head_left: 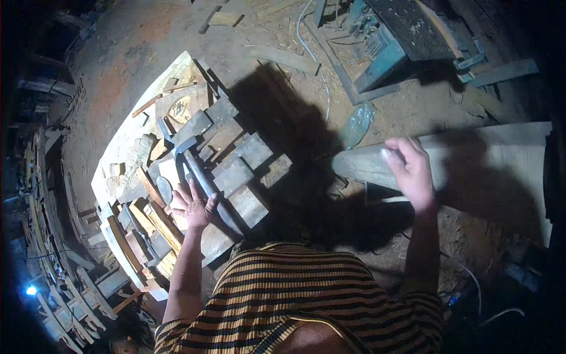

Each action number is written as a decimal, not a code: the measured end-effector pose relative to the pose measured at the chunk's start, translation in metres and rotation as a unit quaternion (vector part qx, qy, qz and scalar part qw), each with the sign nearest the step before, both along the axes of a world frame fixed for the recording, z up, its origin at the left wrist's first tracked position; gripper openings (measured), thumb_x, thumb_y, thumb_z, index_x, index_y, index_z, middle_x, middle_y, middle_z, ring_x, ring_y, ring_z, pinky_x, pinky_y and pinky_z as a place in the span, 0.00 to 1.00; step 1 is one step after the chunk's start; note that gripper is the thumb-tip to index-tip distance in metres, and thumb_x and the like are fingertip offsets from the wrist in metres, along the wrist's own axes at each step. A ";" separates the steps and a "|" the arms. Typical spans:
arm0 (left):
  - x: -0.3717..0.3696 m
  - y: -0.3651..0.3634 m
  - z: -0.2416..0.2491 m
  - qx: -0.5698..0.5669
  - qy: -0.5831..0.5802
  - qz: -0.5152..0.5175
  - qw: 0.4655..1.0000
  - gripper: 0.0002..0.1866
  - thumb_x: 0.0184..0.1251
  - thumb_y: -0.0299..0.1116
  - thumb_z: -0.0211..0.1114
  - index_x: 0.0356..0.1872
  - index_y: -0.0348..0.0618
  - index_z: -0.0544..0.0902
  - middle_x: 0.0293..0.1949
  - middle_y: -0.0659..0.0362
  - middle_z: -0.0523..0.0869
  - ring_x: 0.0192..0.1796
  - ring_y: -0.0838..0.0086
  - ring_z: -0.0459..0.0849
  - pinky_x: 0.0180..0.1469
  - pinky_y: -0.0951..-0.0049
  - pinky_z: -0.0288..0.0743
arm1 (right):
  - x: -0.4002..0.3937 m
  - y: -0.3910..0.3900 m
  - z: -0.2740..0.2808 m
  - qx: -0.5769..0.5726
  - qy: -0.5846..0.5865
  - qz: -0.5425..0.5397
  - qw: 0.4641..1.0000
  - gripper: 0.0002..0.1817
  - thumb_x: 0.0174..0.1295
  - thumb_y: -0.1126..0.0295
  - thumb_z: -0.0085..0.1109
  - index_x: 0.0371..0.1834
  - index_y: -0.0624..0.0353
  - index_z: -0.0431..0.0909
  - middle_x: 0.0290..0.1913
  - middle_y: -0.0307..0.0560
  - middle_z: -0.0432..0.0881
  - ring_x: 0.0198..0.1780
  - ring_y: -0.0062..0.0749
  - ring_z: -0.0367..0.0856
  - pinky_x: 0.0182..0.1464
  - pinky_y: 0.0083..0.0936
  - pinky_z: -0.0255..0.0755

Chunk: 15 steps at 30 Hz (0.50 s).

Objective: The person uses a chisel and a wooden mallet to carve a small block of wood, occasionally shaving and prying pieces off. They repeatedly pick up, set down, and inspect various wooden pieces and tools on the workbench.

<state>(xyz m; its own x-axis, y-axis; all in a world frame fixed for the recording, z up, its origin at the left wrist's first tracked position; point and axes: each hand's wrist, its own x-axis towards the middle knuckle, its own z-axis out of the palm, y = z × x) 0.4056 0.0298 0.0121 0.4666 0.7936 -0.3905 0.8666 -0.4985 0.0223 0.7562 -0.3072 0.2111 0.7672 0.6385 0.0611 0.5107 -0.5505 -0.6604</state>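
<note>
My left hand (193,205) lies spread flat on the wood pieces of a cluttered workbench, fingers apart. Right beside its thumb runs the long handle of a hammer (203,177), whose dark metal head points away from me. Close to the fingertips is a grey rounded piece (164,189). On the other side, my right hand (411,168) is closed at the far edge of a wide wooden plank (495,159), thumb toward me and fingers curled. The plank's rounded end points left, and shadow covers part of its face.
Wood blocks (250,206) crowd the bench. Behind the plank stands a machine with a green-blue base (383,62) and dark top. A cable (303,41) crosses the dirt floor near a loose board (286,59). Stacked timber (50,224) lines the left side.
</note>
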 end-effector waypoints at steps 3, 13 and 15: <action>-0.001 0.003 -0.004 -0.015 0.015 -0.001 1.000 0.54 0.53 0.77 0.47 0.75 0.58 0.39 0.73 0.38 0.34 0.74 0.43 0.26 0.62 0.25 0.23 | 0.011 0.002 0.007 -0.042 -0.002 0.067 0.997 0.14 0.60 0.64 0.59 0.42 0.63 0.76 0.42 0.56 0.79 0.44 0.49 0.78 0.46 0.36 0.70; -0.001 0.006 0.000 -0.029 0.023 -0.003 0.999 0.54 0.54 0.76 0.48 0.75 0.59 0.38 0.73 0.37 0.32 0.74 0.41 0.25 0.61 0.24 0.23 | 0.027 0.020 -0.010 -0.382 -0.175 0.114 0.900 0.18 0.55 0.60 0.61 0.44 0.59 0.76 0.41 0.52 0.79 0.45 0.46 0.79 0.48 0.40 0.68; -0.004 0.005 -0.003 -0.028 0.006 -0.010 1.000 0.54 0.54 0.75 0.48 0.75 0.58 0.39 0.73 0.36 0.33 0.74 0.40 0.25 0.61 0.23 0.23 | 0.029 0.017 -0.022 -0.421 -0.169 0.120 0.883 0.18 0.55 0.60 0.61 0.44 0.59 0.77 0.40 0.51 0.80 0.43 0.46 0.80 0.47 0.40 0.69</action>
<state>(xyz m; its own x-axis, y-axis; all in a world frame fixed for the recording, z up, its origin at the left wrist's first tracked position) 0.4013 0.0352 0.0093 0.4772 0.7607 -0.4400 0.8568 -0.5140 0.0408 0.7850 -0.2901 0.1888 0.6317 0.7090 -0.3134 0.7695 -0.6224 0.1432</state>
